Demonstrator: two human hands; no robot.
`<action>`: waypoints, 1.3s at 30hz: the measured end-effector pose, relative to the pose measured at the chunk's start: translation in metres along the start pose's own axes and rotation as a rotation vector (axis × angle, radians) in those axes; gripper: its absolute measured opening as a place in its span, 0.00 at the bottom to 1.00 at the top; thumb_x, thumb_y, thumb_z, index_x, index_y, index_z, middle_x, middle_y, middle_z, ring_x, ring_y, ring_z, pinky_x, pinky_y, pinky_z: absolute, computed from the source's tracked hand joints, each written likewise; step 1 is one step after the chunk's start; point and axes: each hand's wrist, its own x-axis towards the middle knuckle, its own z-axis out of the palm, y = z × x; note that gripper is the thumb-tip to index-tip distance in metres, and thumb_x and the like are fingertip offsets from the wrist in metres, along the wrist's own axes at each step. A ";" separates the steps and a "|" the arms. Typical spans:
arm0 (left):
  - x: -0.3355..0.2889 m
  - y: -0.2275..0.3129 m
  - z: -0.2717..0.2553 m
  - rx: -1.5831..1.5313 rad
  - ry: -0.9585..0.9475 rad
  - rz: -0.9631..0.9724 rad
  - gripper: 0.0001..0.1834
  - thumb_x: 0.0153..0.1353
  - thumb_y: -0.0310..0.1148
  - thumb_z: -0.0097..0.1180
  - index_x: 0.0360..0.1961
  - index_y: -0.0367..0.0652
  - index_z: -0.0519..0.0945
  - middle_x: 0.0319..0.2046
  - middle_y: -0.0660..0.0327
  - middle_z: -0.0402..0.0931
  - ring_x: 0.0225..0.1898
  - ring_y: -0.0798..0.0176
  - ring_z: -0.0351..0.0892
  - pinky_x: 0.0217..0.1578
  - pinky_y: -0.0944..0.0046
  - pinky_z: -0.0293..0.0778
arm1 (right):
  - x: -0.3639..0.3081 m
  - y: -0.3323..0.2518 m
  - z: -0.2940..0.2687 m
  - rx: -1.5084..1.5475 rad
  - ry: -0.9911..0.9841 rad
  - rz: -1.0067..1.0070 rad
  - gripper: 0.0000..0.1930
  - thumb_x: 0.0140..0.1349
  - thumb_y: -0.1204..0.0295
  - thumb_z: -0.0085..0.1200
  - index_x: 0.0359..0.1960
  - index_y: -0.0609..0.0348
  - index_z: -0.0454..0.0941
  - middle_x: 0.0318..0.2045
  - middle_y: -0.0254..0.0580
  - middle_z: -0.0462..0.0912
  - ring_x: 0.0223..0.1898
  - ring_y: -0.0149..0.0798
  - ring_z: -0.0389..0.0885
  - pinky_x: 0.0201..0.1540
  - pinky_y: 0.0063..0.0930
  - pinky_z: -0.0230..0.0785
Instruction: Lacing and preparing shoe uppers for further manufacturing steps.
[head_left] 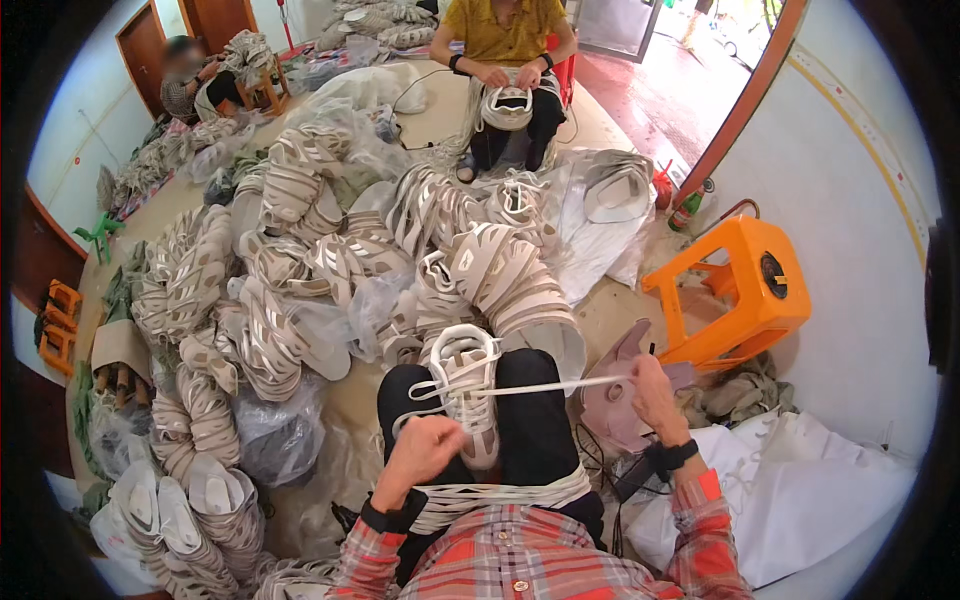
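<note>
A beige and white shoe upper (479, 448) rests between my knees, its toe toward me, partly laced. From its eyelets a white shoelace (560, 386) runs nearly straight to the right. The end of that lace is in my closed right hand (657, 402), out past my right knee. Beside the upper's left edge, my left hand (427, 452) is closed with the fingers curled; whatever it may hold is hidden. Loops of lace hang at the upper's left side. Across my lap lies a bundle of loose white laces (540, 492).
Stacked shoe uppers (290, 190) and plastic bags (280, 440) cover the floor ahead and left. An orange stool (745, 290) stands at right, above a white sack (770, 490). Opposite sits a person in a yellow top (505, 35), handling an upper; another person sits far left.
</note>
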 end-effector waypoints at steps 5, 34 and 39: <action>-0.020 0.046 -0.018 -0.195 -0.136 0.578 0.05 0.48 0.31 0.59 0.22 0.42 0.78 0.20 0.64 0.73 0.28 0.61 0.72 0.34 0.64 0.62 | -0.014 -0.030 0.048 -0.105 -0.208 -0.087 0.12 0.48 0.75 0.53 0.36 0.61 0.70 0.32 0.52 0.73 0.37 0.55 0.71 0.39 0.40 0.67; 0.006 0.057 0.120 0.121 -0.219 0.429 0.05 0.51 0.24 0.49 0.29 0.38 0.67 0.29 0.52 0.65 0.28 0.48 0.75 0.25 0.56 0.73 | -0.030 0.170 -0.071 0.774 0.849 0.456 0.12 0.55 0.76 0.48 0.41 0.65 0.70 0.35 0.40 0.76 0.24 0.29 0.70 0.23 0.19 0.64; -0.010 0.018 0.087 -0.107 0.034 0.271 0.10 0.59 0.31 0.47 0.40 0.40 0.73 0.28 0.50 0.75 0.28 0.46 0.76 0.28 0.54 0.72 | 0.019 -0.050 0.091 0.333 -0.035 -0.075 0.09 0.47 0.78 0.48 0.33 0.61 0.76 0.30 0.47 0.77 0.37 0.48 0.75 0.40 0.35 0.67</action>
